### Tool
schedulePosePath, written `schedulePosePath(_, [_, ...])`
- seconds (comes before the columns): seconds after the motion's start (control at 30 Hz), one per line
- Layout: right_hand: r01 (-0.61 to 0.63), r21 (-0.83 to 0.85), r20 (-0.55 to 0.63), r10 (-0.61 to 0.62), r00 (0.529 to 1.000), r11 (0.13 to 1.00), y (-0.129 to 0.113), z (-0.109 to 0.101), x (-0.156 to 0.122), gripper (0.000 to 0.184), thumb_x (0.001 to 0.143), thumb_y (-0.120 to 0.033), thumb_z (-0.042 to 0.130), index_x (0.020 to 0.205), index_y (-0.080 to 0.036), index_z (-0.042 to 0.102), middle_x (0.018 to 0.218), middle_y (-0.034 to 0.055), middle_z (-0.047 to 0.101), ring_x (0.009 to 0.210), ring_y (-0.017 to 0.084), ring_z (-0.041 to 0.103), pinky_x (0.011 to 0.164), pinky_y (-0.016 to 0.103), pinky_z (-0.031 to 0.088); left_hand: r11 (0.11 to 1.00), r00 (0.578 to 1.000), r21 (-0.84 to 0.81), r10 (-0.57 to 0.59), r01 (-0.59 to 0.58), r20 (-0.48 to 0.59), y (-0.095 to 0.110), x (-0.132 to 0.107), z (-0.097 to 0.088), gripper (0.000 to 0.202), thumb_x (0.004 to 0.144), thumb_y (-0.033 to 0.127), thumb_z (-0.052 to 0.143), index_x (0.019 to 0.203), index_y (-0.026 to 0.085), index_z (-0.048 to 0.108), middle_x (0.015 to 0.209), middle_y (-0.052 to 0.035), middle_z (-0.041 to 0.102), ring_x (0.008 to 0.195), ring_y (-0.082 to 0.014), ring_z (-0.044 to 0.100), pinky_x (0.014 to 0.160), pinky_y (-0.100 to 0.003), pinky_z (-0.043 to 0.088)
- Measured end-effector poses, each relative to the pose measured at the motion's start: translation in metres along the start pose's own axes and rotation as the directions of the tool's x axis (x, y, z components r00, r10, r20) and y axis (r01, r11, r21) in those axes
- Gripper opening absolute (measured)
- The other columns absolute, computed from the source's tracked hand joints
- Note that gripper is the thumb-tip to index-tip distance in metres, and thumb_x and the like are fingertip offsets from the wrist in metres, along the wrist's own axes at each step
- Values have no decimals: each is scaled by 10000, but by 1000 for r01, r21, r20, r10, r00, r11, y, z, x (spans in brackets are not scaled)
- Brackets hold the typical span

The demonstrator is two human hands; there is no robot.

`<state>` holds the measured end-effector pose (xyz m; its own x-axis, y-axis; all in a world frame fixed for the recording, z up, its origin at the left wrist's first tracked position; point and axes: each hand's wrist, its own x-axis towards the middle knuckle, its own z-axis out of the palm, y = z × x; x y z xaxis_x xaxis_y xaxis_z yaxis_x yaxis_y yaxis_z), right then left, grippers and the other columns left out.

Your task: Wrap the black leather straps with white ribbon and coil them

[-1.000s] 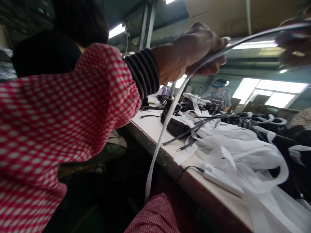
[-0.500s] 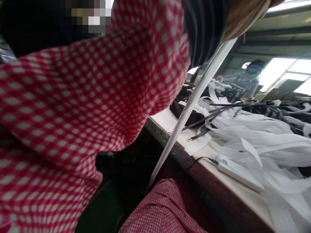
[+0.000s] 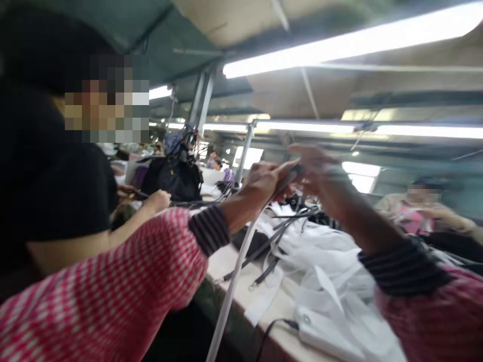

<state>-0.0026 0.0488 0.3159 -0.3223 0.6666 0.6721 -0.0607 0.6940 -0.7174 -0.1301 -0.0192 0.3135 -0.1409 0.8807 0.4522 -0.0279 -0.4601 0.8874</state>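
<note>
Left hand (image 3: 264, 183) pinches white strap (image 3: 230, 291), which hangs toward 7 o'clock. Right hand (image 3: 317, 168) meets it at 3 o'clock, blurred; finger state unclear. White strap pile (image 3: 332, 261) on workbench (image 3: 226, 264).

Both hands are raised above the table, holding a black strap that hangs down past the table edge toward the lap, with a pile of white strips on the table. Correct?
Not quite: the strap is white, not black, as the head view shows. The left hand and right hand meet on it above the table, and it hangs past the edge beside the white strips.
</note>
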Motion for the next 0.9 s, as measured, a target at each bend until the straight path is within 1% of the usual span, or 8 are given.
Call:
schedulePosePath(0.03, [24,-12,7,-24,1000,1000,-6,-6,2,370,969,-323,621,1311,-183,617,773,-3,639,597,125,597,450,191,421,997,996,-31,76,-75,42,-8,0,-3,348,972,403,623,806,130,762,524,27,620,423,-38,483,440,-162,334])
schedulePosePath(0.1, [28,-25,36,-27,999,999,-4,-12,1,443,931,-346,607,1349,-198,608,694,-12,621,568,139,590,407,184,362,990,989,-106,105,-94,103,-27,5,-8,347,958,392,636,784,112,744,519,-1,619,384,-55,466,399,-176,316])
schedulePosePath(0.27, [3,-58,62,0,998,998,21,-18,-18,483,890,-467,596,1269,-177,674,930,68,710,691,184,651,504,269,521,989,985,-146,22,2,169,-55,0,2,350,926,426,644,805,108,726,660,-71,711,450,-99,584,434,-188,390])
schedulePosePath(0.43, [98,-181,51,-90,995,979,6,-39,-32,428,907,-405,566,1260,-193,683,1063,86,765,716,181,665,536,266,510,991,962,-120,-25,59,272,-45,-13,19,383,955,446,619,865,101,758,724,-96,737,520,-114,617,487,-199,444])
schedulePosePath(0.57, [105,-137,-7,-107,994,985,-3,-55,-40,422,916,-391,554,1263,-183,676,1052,93,786,726,196,674,528,268,496,996,907,-80,4,33,421,-39,-20,25,273,791,345,818,961,135,778,903,-90,772,662,-127,674,601,-199,503])
schedulePosePath(0.67, [116,-72,-5,-117,993,991,-9,-60,-47,411,925,-400,568,1253,-183,687,1028,96,790,809,228,697,546,273,503,996,899,-84,20,19,438,-35,-19,30,355,735,328,858,1021,132,779,888,-101,777,672,-160,697,638,-242,541])
schedulePosePath(0.8, [206,-80,53,-202,978,975,-19,-65,-49,397,955,-422,578,1266,-199,686,1064,77,776,710,174,655,584,276,505,990,899,-139,79,-20,430,-23,-15,40,441,717,335,894,1087,129,773,865,-103,780,719,-191,721,691,-283,575])
schedulePosePath(0.9, [263,-90,104,-254,962,961,-24,-69,-42,400,982,-451,558,1306,-238,658,1104,46,757,753,163,646,609,264,503,979,897,-184,155,-85,413,-10,-12,46,397,688,325,912,1004,120,788,855,-91,772,739,-202,725,707,-296,586])
